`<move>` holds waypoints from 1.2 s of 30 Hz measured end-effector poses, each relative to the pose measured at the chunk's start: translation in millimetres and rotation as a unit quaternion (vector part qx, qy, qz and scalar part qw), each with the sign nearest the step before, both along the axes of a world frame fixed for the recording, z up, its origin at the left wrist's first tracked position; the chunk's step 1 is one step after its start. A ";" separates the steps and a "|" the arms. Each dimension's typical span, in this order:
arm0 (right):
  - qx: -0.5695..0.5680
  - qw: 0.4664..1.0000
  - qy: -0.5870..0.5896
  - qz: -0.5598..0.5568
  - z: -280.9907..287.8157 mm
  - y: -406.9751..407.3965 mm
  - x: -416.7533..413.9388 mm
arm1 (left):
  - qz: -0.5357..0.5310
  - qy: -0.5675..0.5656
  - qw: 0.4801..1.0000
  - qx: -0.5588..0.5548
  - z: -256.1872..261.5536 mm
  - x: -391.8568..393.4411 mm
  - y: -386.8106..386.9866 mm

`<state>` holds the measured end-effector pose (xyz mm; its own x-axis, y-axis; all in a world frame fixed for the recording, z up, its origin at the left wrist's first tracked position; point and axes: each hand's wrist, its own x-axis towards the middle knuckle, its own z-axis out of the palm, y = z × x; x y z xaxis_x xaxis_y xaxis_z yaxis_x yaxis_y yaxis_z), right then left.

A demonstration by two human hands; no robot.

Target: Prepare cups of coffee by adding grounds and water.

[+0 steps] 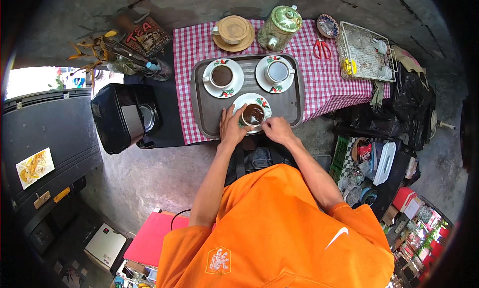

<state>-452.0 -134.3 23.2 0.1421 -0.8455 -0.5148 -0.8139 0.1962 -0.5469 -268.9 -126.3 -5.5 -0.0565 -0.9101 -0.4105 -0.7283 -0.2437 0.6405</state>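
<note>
Before me on a brown serving tray (249,130) stand three white cups on saucers with rooster patterns. Around the left side of the nearest cup (245,120), filled with dark liquid, curls my left hand (232,127), its index finger and thumb at the cup. On the other side my right hand (277,130) has its fingers bent together by the cup's lower right, close to the handle; whether they pinch something is hidden. The nearest saucer (251,98) is under that cup. At back left sits another dark-filled cup (221,77); at back right, a cup with pale greyish contents (278,71).
A red-checked cloth (318,89) covers the table. Behind the tray are a lidded cup (232,29), a green enamel pot (280,29), red scissors (322,49) and a patterned bowl (328,26). A wire basket (365,50) stands right; a black appliance (116,117) stands left.
</note>
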 end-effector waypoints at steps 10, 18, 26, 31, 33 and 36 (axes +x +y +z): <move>-0.004 1.000 0.003 -0.026 -0.9 2.4 1.1 | -0.005 -0.001 1.000 -0.012 -2.9 1.5 1.0; 0.005 1.000 -0.011 -0.006 -1.9 1.1 0.8 | -0.001 0.006 1.000 -0.004 -0.3 1.0 1.3; 0.010 1.000 -0.016 0.013 -2.0 1.2 0.5 | -0.001 0.004 1.000 0.000 -0.3 0.5 0.8; -0.004 1.000 -0.011 -0.015 -1.0 2.3 2.4 | -0.004 -0.005 1.000 -0.002 -0.1 1.8 0.4; 0.011 1.000 0.014 0.006 -0.5 1.0 0.2 | -0.004 -0.002 1.000 -0.003 0.9 -0.3 0.5; 0.013 1.000 0.017 0.012 -0.6 2.2 2.3 | -0.006 -0.003 1.000 0.001 1.5 1.7 0.4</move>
<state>-449.7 -132.1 22.7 0.1442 -0.8284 -0.5412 -0.8367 0.1899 -0.5137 -267.1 -125.9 -4.0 -0.0643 -0.9086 -0.4126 -0.7352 -0.2365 0.6353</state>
